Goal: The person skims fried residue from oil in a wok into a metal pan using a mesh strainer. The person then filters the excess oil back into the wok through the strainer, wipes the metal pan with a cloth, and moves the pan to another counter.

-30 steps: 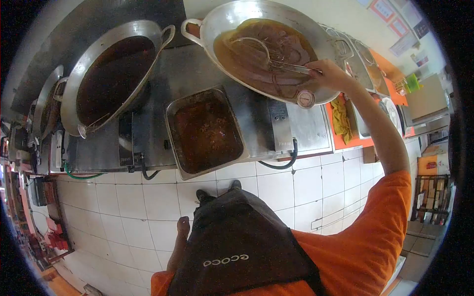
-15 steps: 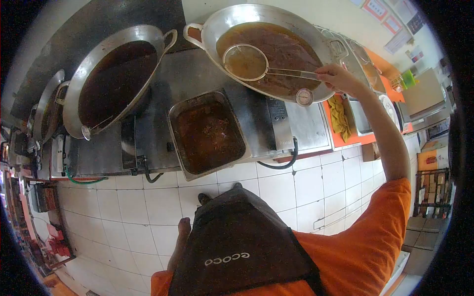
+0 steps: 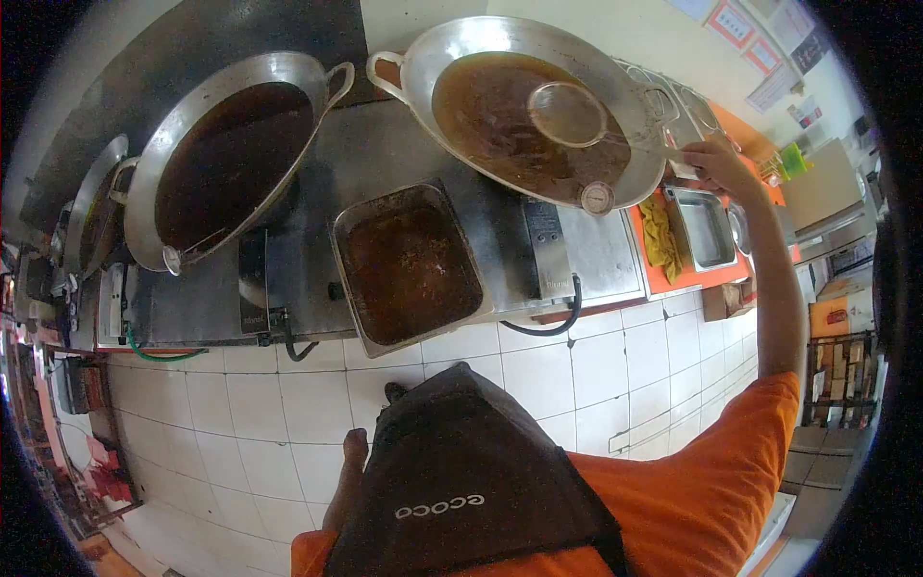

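Right grip [image 3: 707, 163] closed around slim metal handle, round mesh strainer [image 3: 567, 114], brown liquid [image 3: 505, 111]

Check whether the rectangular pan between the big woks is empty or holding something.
Not empty: the rectangular pan holds dark brown contents with a few lighter flecks, spreading across it and hiding its bottom.

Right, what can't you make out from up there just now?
All in the head view:
- Dial thermometer reading: too small.
- Bottom of the wide pan: hidden by dark liquid.
- Bottom of the tray: hidden by murky liquid.
- Left hand's fingers: too small and blurred.
- Wall notices' wording: too small.
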Tool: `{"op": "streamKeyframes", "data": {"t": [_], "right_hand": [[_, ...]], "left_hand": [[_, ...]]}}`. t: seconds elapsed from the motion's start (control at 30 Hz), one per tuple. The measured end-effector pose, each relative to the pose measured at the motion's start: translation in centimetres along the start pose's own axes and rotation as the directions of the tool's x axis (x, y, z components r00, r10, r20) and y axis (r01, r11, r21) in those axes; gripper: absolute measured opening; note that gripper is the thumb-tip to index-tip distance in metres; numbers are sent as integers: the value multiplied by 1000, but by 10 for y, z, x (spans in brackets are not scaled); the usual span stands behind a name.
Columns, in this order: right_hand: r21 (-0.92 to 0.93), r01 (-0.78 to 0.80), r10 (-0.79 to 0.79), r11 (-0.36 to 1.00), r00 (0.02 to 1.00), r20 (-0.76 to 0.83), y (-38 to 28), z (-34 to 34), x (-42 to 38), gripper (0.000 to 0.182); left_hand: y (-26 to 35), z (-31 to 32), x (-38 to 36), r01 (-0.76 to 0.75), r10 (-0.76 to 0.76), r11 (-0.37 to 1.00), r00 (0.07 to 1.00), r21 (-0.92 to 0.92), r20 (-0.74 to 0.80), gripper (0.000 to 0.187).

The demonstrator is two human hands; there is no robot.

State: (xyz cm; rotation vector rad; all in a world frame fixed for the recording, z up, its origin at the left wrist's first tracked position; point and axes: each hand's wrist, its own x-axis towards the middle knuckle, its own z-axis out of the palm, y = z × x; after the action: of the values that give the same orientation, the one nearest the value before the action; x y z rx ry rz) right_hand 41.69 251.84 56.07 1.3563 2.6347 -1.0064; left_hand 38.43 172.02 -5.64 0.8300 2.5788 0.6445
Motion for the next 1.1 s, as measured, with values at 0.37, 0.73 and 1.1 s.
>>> {"op": "streamKeyframes", "data": {"t": [0.37,0.73,1.1], "right_hand": [[-883,-26,-522,469,798,-301,-18,45,18,27],[-832,241,-361,500,931,53,-26,79,29,21],[-570,548,-543,612,815,201,-32,81,13,23]], "left_hand": [[16,-10,9,39,-36,991,999,-129,26,33],[6,-14,12,118,-116,993,986,-13,119,28],[19,-31,6,334,-296,939,906,-81,304,7]]}}
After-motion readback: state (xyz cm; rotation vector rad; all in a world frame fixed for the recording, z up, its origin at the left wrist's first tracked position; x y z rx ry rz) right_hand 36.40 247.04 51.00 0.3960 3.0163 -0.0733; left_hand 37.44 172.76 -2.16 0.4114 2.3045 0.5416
